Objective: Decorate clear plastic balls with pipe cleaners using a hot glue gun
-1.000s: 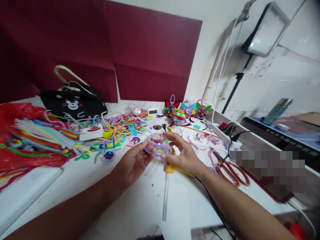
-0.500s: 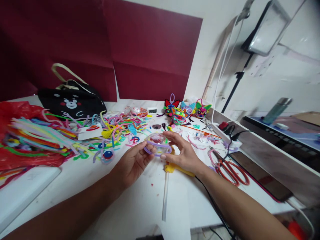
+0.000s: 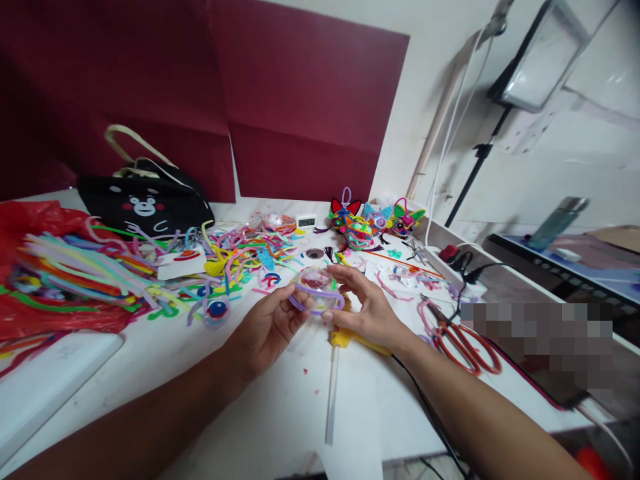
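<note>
Between my two hands is a clear plastic ball with a purple pipe cleaner running along its near side. My left hand grips it from the left, thumb on top and fingers curled below. From the right, my right hand closes on it with the thumb at the near rim and the fingers over the far side. Coloured bits show through the clear wall, too blurred to name. Just beneath my right hand lies a yellow glue gun, a glue stick reaching out toward me.
Loose pipe cleaners spread over the left side by a black bag. Finished pipe-cleaner ornaments stand at the back. Red-handled scissors and a phone lie right. A white box-like object sits front left.
The view has shifted very slightly. Both hands keep their hold on the clear ball and purple pipe cleaner, with almost no movement.
</note>
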Tool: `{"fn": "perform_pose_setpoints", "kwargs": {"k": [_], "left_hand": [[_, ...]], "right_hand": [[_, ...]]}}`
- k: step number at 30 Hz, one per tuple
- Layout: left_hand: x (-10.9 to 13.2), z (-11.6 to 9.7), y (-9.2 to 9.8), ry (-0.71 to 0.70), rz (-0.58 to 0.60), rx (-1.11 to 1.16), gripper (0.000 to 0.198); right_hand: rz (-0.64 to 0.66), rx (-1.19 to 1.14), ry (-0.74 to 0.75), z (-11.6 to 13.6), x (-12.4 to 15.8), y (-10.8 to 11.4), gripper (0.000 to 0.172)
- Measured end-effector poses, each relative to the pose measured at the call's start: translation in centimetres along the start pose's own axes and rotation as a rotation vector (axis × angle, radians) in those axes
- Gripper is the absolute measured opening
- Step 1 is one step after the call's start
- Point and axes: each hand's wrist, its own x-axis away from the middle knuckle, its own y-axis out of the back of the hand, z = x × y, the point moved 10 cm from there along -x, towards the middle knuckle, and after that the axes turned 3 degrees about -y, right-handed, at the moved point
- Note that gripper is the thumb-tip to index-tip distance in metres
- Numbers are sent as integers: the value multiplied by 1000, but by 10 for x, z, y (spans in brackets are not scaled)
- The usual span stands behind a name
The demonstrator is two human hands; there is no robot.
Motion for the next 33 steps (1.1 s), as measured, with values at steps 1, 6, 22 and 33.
{"fn": "perform_pose_setpoints", "kwargs": {"k": [1, 6, 22, 33], "left_hand": [[0, 0, 0, 0, -3, 2, 35], [2, 1, 2, -1, -25, 19, 35], [1, 2, 8, -1, -47, 38, 31], [0, 2, 7, 3, -50, 40, 29]], "right_hand": [[-1, -2, 1, 0, 0, 0, 64], [-9, 5, 8, -2, 0, 0, 65], [-14, 1, 0, -4, 0, 0, 65], [-9, -28, -15, -7, -1, -1, 67]]}}
